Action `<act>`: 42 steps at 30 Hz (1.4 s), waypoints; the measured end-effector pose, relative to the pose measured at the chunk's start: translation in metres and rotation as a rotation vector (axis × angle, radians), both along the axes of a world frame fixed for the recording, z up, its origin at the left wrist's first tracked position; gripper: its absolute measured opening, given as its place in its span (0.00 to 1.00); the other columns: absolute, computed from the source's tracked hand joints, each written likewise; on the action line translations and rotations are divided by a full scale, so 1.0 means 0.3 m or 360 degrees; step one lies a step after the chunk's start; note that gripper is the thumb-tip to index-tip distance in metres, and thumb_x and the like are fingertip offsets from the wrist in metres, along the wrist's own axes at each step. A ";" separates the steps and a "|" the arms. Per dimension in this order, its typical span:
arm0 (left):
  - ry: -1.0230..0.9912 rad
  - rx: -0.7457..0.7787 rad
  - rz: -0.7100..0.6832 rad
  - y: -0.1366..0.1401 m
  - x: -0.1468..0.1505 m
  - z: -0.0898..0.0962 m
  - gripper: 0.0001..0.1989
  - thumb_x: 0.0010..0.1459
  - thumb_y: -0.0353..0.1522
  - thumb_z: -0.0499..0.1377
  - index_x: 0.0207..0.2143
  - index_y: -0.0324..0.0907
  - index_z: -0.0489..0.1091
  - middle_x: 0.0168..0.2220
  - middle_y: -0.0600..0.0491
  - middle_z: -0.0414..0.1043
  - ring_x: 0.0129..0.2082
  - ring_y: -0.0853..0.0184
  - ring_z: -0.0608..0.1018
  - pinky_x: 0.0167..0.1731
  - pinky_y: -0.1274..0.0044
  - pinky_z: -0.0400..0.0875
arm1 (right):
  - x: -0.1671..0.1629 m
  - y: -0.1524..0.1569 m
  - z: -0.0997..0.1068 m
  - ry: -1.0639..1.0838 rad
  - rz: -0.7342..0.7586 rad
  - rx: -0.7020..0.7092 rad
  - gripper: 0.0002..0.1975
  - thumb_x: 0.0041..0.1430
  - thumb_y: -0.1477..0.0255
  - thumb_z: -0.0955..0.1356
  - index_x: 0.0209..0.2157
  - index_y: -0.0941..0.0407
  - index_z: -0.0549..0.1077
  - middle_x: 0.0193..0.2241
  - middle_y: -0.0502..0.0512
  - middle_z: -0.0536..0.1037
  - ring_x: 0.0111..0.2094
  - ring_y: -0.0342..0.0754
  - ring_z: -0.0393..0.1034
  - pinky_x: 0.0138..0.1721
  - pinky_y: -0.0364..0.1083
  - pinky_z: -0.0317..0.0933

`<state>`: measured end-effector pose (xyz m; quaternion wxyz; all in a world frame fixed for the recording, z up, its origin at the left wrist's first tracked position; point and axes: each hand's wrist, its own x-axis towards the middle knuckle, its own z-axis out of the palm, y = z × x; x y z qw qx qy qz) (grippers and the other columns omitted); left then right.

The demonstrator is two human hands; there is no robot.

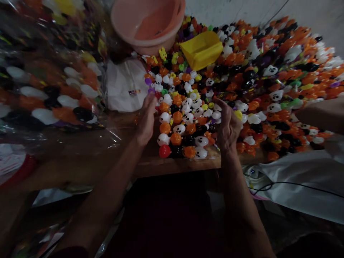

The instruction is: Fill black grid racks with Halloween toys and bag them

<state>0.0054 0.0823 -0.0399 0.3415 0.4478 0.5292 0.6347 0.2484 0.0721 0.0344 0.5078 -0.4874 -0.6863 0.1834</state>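
Small plastic Halloween toys [176, 129], white ghost or skull heads, orange pumpkins and black pieces, stand in rows at the near edge of the wooden table [172, 167]. Along their left side my left hand [147, 120] is held with its fingers stretched forward, beside the outer pieces. My right hand [228, 123] stands on edge at their right side, fingers extended and thumb side up, between these rows and the larger heap [274, 96]. Neither hand is closed around a toy. Whether the palms touch the outermost toys I cannot tell.
Behind the toys are a pink basin [150, 44] and a yellow scoop-like container [201, 52]. A white bag [126, 86] lies to the left, near clear plastic bags of toys [53, 96]. Another person's arm [319, 113] reaches in at right. A black cable [301, 183] crosses white sheeting.
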 end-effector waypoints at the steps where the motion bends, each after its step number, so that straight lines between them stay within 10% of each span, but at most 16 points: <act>1: -0.0050 -0.0001 0.0020 -0.028 -0.007 -0.001 0.26 0.69 0.49 0.52 0.63 0.47 0.63 0.69 0.47 0.61 0.68 0.57 0.65 0.67 0.63 0.64 | 0.014 -0.025 -0.001 -0.0060 -0.0036 0.0047 0.27 0.71 0.52 0.58 0.55 0.53 0.77 0.55 0.58 0.79 0.60 0.54 0.71 0.65 0.58 0.62; 8: 0.0823 0.0455 -0.0227 -0.137 -0.012 0.157 0.19 0.71 0.43 0.51 0.59 0.50 0.71 0.69 0.54 0.62 0.72 0.58 0.58 0.72 0.58 0.52 | 0.010 0.005 0.000 -0.0719 0.0314 0.0126 0.20 0.72 0.64 0.60 0.57 0.53 0.76 0.54 0.60 0.79 0.55 0.55 0.72 0.56 0.58 0.66; 17: 0.1537 0.0109 -0.0453 -0.017 0.055 0.257 0.10 0.58 0.36 0.69 0.43 0.48 0.80 0.48 0.51 0.82 0.55 0.54 0.78 0.64 0.54 0.60 | -0.059 0.176 0.007 -0.1180 0.0458 0.0156 0.11 0.67 0.68 0.67 0.37 0.52 0.83 0.39 0.56 0.83 0.43 0.55 0.69 0.47 0.55 0.59; 24: 0.1694 -0.0123 -0.0550 -0.015 0.075 0.303 0.14 0.62 0.36 0.67 0.48 0.41 0.78 0.49 0.49 0.81 0.52 0.55 0.79 0.60 0.60 0.63 | -0.064 0.200 -0.003 -0.1167 0.0478 0.0258 0.12 0.67 0.67 0.67 0.34 0.51 0.83 0.38 0.57 0.83 0.42 0.56 0.72 0.45 0.59 0.65; 28: 0.1478 0.0164 -0.0400 -0.035 0.065 0.281 0.16 0.62 0.34 0.66 0.52 0.41 0.75 0.55 0.48 0.77 0.57 0.57 0.77 0.62 0.60 0.64 | -0.059 0.154 0.054 -0.0969 0.0431 0.0293 0.13 0.68 0.61 0.65 0.35 0.41 0.81 0.38 0.52 0.83 0.43 0.59 0.74 0.48 0.66 0.67; 34: 0.1184 0.0868 0.0018 -0.238 0.022 0.248 0.10 0.68 0.29 0.57 0.50 0.42 0.73 0.49 0.49 0.80 0.58 0.63 0.77 0.64 0.64 0.67 | -0.014 0.013 0.152 -0.0887 0.0199 0.0352 0.12 0.69 0.61 0.64 0.44 0.34 0.79 0.40 0.50 0.82 0.42 0.61 0.75 0.48 0.66 0.66; 42: 0.1365 0.0507 0.0280 -0.569 -0.212 0.173 0.07 0.65 0.27 0.58 0.42 0.45 0.75 0.37 0.55 0.82 0.38 0.69 0.83 0.44 0.77 0.78 | -0.110 -0.187 0.206 -0.0850 0.0519 0.0589 0.10 0.66 0.69 0.68 0.44 0.42 0.78 0.30 0.50 0.80 0.30 0.54 0.74 0.34 0.56 0.67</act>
